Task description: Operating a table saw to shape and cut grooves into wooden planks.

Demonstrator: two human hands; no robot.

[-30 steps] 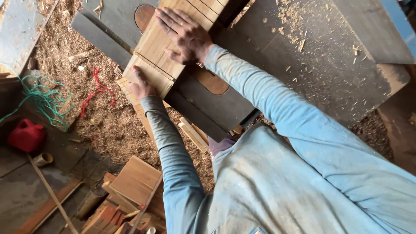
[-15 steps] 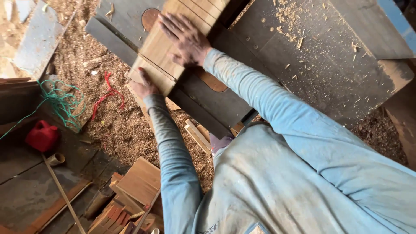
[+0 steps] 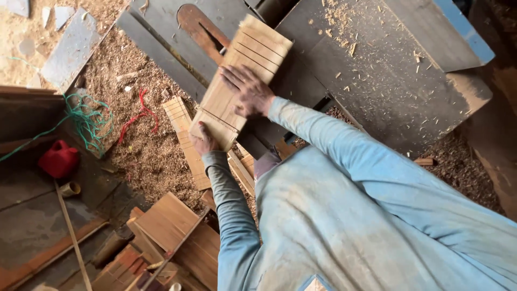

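A pale wooden board (image 3: 245, 59) with several parallel saw grooves lies lengthwise on a grey saw table (image 3: 377, 81). My right hand (image 3: 247, 91) presses flat on the board's middle, fingers spread. My left hand (image 3: 202, 141) grips the board's near end at the table edge. A reddish-brown oval insert with a blade slot (image 3: 195, 26) shows just left of the board's far end. Both arms wear light blue sleeves.
Sawdust covers the floor (image 3: 145, 161) left of the table. A grooved wooden strip (image 3: 186, 143) lies there, with red cord (image 3: 137, 116) and green cord (image 3: 89, 121). A red container (image 3: 59, 159) sits at the left. Stacked boards (image 3: 172, 231) lie at lower centre.
The board has slid back toward me along the table, so its far end and the slotted insert now show. Both hands stay on it.
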